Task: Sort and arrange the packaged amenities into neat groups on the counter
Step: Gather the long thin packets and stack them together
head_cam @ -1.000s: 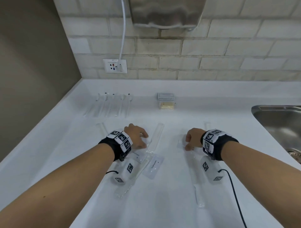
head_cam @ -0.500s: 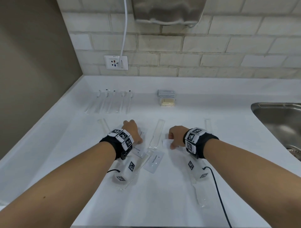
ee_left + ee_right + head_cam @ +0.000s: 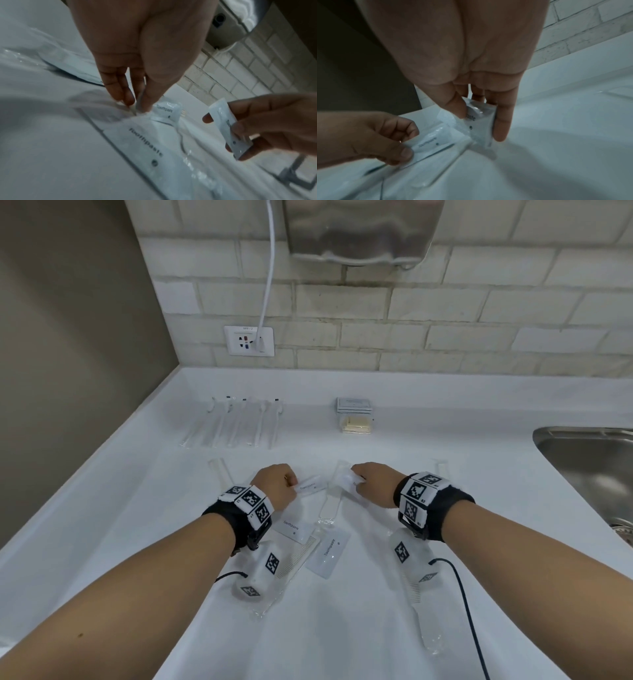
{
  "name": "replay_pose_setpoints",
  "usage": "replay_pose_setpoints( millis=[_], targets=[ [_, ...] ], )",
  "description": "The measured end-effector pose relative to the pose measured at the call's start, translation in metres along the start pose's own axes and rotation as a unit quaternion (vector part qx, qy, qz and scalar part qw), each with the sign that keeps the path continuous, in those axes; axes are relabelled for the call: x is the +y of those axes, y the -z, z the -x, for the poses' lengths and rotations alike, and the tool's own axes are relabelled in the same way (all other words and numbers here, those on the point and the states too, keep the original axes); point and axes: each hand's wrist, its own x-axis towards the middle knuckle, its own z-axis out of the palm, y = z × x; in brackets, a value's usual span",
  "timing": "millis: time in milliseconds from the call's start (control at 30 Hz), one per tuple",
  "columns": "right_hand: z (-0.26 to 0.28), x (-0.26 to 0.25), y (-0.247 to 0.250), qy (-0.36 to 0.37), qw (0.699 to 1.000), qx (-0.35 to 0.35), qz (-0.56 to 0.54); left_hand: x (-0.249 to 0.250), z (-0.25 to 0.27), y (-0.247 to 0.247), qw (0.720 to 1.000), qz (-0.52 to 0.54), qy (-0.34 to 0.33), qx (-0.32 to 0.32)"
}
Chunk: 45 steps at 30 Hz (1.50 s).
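Both hands hover close together over the middle of the white counter (image 3: pixel 445 542). My left hand (image 3: pixel 293 486) pinches a white toothpaste sachet (image 3: pixel 310 486) by one end; the left wrist view shows the same sachet (image 3: pixel 167 109) held at the fingertips (image 3: pixel 145 104). My right hand (image 3: pixel 356 482) grips a second toothpaste sachet (image 3: pixel 344 481), pinched between thumb and fingers (image 3: pixel 500 125) in the right wrist view. Two more toothpaste sachets (image 3: pixel 291 529) (image 3: pixel 329 553) lie flat below the hands. A clear-wrapped comb (image 3: pixel 329 503) lies between them.
A row of wrapped toothbrushes (image 3: pixel 236 422) and a small stack of packets (image 3: pixel 354 416) sit near the back wall. More wrapped combs (image 3: pixel 294 563) (image 3: pixel 419 607) lie under my wrists. A steel sink (image 3: pixel 589 460) is at the right, a wall socket (image 3: pixel 249 340) behind.
My right hand has moved left with a sachet toward the left hand. My left hand has lifted a sachet off the counter. The two hands now nearly meet.
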Motion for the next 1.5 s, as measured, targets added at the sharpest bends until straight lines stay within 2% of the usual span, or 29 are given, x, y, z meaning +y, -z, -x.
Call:
replay_pose_setpoints(
  millis=[100,167,333,467,667,867,1000,1167,1333,1433,1500],
  targets=[
    [0.000,-0.002,0.006,0.030,0.993,0.019,-0.108,-0.005,-0.003,0.009,0.989,0.148,-0.025,0.013],
    [-0.004,-0.009,0.009,0.034,0.980,0.038,-0.193,-0.003,-0.003,0.020,0.966,0.258,-0.033,0.002],
    [-0.014,-0.032,0.024,0.066,0.961,0.114,-0.244,0.001,0.005,0.041,0.915,0.402,-0.025,-0.007],
    [-0.014,-0.042,0.026,0.086,0.953,0.117,-0.265,-0.004,0.016,0.052,0.907,0.420,-0.012,0.023],
    [-0.016,-0.054,0.018,0.100,0.950,0.104,-0.279,-0.009,0.031,0.061,0.901,0.433,-0.003,0.027],
    [-0.017,-0.071,0.008,0.100,0.958,0.129,-0.237,-0.004,0.045,0.066,0.871,0.491,0.012,0.002],
    [-0.013,-0.081,0.003,0.101,0.952,0.097,-0.272,-0.004,0.052,0.070,0.853,0.522,0.021,0.003],
    [-0.008,-0.088,-0.004,0.112,0.955,0.079,-0.262,-0.013,0.062,0.069,0.877,0.480,0.002,-0.003],
    [-0.003,-0.088,-0.015,0.117,0.957,0.046,-0.263,-0.024,0.068,0.064,0.885,0.466,0.008,-0.005],
    [-0.001,-0.078,-0.018,0.071,0.960,0.049,-0.268,-0.031,0.069,0.062,0.888,0.459,0.012,0.020],
    [0.004,-0.066,-0.018,0.026,0.967,0.025,-0.252,-0.035,0.070,0.063,0.886,0.461,0.015,0.036]
  ],
)
